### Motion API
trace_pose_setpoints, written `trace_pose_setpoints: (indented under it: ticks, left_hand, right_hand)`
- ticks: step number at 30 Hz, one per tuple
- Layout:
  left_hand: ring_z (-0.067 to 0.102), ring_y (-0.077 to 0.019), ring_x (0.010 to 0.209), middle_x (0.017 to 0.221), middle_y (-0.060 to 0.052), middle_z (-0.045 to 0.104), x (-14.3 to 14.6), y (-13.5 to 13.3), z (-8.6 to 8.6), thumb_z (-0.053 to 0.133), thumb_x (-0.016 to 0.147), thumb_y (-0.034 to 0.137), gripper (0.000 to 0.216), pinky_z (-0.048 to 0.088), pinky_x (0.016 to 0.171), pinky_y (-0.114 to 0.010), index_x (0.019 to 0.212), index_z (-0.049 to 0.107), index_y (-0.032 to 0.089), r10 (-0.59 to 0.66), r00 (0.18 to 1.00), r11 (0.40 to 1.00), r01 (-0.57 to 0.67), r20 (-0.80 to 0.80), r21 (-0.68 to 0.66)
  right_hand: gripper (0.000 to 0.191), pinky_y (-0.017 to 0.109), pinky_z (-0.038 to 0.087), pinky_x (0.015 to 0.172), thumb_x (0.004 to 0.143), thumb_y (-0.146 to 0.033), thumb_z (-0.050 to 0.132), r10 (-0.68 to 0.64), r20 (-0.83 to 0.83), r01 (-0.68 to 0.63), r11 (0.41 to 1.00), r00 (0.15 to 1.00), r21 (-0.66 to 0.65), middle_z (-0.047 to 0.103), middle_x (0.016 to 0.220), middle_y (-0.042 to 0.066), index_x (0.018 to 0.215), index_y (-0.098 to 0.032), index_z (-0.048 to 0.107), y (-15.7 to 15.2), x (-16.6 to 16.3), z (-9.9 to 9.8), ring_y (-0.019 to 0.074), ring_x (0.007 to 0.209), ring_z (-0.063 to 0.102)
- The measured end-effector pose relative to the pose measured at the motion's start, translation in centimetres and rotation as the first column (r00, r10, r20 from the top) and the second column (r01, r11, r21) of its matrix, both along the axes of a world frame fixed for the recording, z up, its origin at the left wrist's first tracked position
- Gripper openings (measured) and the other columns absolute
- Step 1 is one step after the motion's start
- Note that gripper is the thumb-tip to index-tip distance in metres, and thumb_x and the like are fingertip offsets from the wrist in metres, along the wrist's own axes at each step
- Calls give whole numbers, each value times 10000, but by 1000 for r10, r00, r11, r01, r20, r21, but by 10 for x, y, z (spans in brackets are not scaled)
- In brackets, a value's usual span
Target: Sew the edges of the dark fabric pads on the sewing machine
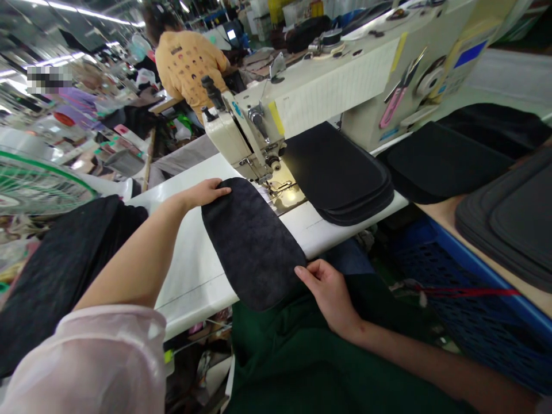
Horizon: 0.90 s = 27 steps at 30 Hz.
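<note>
A black rounded fabric panel [254, 244] lies across the front edge of the white sewing table [190, 282], its near end over my lap. My left hand [207, 192] grips its far left corner, thumb on top. At its near right edge, my right hand [325, 287] pinches the panel between thumb and fingers. Just beyond the panel is the sewing machine head [241, 138], with its lit needle plate [287, 192] beside the panel's right edge. A stack of black panels [340, 172] rests on the table to the right of the needle.
More black panels lie at the right [448, 155], with another stack [513, 213] on a board above a blue crate [474, 299]. Dark fabric pieces [56, 270] hang at the left near a green-rimmed fan [43, 184]. Pink-handled snips [394, 106] are on the machine. A person in orange [190, 63] sits beyond.
</note>
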<state>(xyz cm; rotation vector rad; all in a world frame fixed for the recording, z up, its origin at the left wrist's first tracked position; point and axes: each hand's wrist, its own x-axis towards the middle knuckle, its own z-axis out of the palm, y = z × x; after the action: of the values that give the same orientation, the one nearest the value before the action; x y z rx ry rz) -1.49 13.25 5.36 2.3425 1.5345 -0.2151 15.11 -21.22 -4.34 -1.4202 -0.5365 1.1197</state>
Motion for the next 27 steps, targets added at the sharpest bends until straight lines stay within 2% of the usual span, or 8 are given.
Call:
trace_pose_setpoints:
  ticks: [8, 14, 19, 24, 27]
  left_hand:
    - [677, -270, 943, 950, -61, 742, 0, 1, -1, 592, 731, 644, 479, 544, 804, -316, 933, 654, 215, 30, 999, 997, -27, 34, -79]
    - [686, -270, 951, 986, -65, 747, -2, 4, -2, 593, 728, 633, 474, 544, 823, -314, 945, 648, 216, 21, 999, 996, -18, 33, -84]
    - [684, -269, 936, 948, -61, 750, -3, 4, -2, 612, 699, 684, 531, 545, 809, -316, 935, 662, 211, 21, 999, 997, -18, 35, -81]
    - [682, -262, 965, 1020, -66, 746, -5, 7, -5, 558, 713, 710, 604, 544, 829, -310, 1010, 653, 192, 8, 999, 993, -3, 38, -114]
    - [675, -264, 1004, 1078, -69, 731, -7, 6, -6, 483, 758, 707, 618, 533, 869, -317, 1045, 647, 185, -32, 999, 995, 33, 18, -92]
  right_hand:
    - [365, 281, 432, 622, 772, -529, 742, 5, 3, -5, 1000, 1000, -11, 592, 639, -22, 682, -203, 605, 1, -1, -10, 150, 636, 527]
    - [351, 291, 433, 639, 759, -499, 763, 15, -23, -16, 1000, 1000, -26, 580, 648, -26, 685, -205, 586, 2, -1, -11, 152, 644, 531]
    - [351, 274, 444, 623, 722, -410, 804, -64, -6, 64, 997, 998, 44, 540, 665, -60, 732, -231, 502, 3, -3, -10, 133, 618, 526]
    - [226, 263, 480, 646, 804, -325, 757, -89, 245, 43, 982, 965, 186, 576, 706, -41, 757, -222, 561, 2, -1, -11, 136, 657, 563]
    - [109, 275, 521, 714, 897, -260, 682, -88, 437, -92, 923, 895, 374, 637, 770, -11, 810, -222, 628, 0, 4, -15, 153, 743, 621]
